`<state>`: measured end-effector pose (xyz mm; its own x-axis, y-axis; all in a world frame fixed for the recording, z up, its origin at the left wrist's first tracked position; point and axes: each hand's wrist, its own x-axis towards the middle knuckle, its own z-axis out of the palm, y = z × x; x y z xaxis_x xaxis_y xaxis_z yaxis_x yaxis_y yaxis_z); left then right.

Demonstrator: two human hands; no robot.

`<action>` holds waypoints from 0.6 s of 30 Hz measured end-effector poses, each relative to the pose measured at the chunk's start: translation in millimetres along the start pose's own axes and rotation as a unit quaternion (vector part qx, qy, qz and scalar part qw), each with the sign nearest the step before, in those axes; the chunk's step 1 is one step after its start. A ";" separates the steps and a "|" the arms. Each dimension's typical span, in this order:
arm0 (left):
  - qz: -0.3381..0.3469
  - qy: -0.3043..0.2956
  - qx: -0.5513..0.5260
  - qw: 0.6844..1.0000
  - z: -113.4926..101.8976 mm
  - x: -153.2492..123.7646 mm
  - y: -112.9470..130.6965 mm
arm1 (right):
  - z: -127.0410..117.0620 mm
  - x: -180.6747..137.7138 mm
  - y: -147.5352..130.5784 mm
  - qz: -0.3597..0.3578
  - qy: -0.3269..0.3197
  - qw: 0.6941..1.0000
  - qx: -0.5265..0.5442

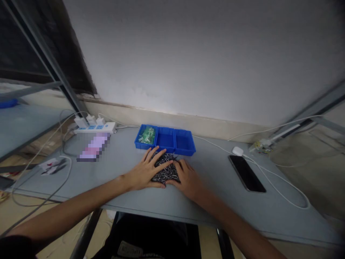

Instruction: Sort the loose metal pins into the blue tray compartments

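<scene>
A heap of small metal screws or pins (165,174) lies at mid-frame on the grey worktop (121,151). The left hand (145,172), fingers spread, and the right hand (190,178), loosely curved with thumb and fingers apart, touch its sides. Just above stand three blue bins (185,151); a phone (247,174) lies right of centre.

I cannot read the blurred lettering (130,249) on my black clothing (153,233). Blue labels (92,127) on the power strip (110,127) are illegible too.
</scene>
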<state>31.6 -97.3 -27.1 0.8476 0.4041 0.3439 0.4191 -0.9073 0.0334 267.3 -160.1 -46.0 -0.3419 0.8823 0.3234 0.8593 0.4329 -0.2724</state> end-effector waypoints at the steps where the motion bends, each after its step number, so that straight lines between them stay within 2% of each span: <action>1: -0.003 0.000 -0.001 1.000 -0.2 -0.6 -0.4 | -2.1 -1.5 1.3 0.006 -0.005 1.000 0.011; 10: 0.001 0.066 -0.068 0.995 -23.1 -11.4 -8.5 | -29.8 -27.0 21.7 0.041 -0.046 0.995 0.081; 14: 0.018 0.108 -0.083 0.990 -32.9 5.4 -19.1 | -33.4 -19.5 16.3 0.042 -0.092 0.992 0.068; 18: 0.026 0.174 -0.086 0.981 -28.0 25.7 -30.0 | -31.5 -18.0 9.3 0.078 -0.106 0.991 0.030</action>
<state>31.7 -63.0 6.9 0.6912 0.3201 0.6479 0.2918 -0.9438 0.1550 293.5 -177.8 -25.8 -0.2851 0.9553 0.0779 0.8855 0.2936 -0.3600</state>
